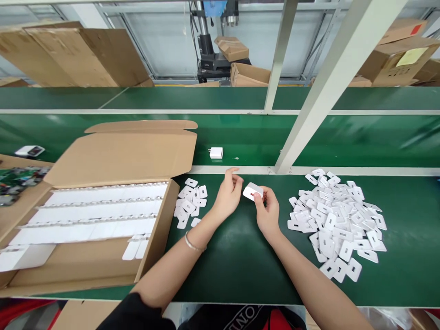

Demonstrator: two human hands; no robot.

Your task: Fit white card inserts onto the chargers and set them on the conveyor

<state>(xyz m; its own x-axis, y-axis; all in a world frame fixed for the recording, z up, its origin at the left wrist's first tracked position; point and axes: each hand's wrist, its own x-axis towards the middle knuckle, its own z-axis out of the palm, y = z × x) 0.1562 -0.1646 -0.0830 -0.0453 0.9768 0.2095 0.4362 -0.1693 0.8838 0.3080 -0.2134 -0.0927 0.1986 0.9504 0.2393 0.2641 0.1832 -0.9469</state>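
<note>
Green smooth-topped table [233,261], white metal uprights and a pale rail at its back, cardboard cartons on the shelf beyond. Right hand [268,208] holds a white piece [253,189] in a narrow grip, thumb on the near face, fingers mostly hidden behind it; can't tell if it's 1 piece or a few stacked. Piece is right of the left hand [227,195], just beside it with a gap, long axis roughly crosswise, tilted up off the table. Left hand loosely bent, fingers a bit apart, nothing visible in it. Big loose pile [332,220] lies right of the right hand: thin flat white plates, rounded corners, many with a small dark slot, look like smooth plastic. Small pile [190,201] of similar plates left of the left hand, beside the box [167,215]. Box is matte brown cardboard, lid folded back, white pieces [99,211] in rows with ragged-edged strips between. White block with prongs [216,153], glossy, behind the rail. Light bracelet on left wrist.
</note>
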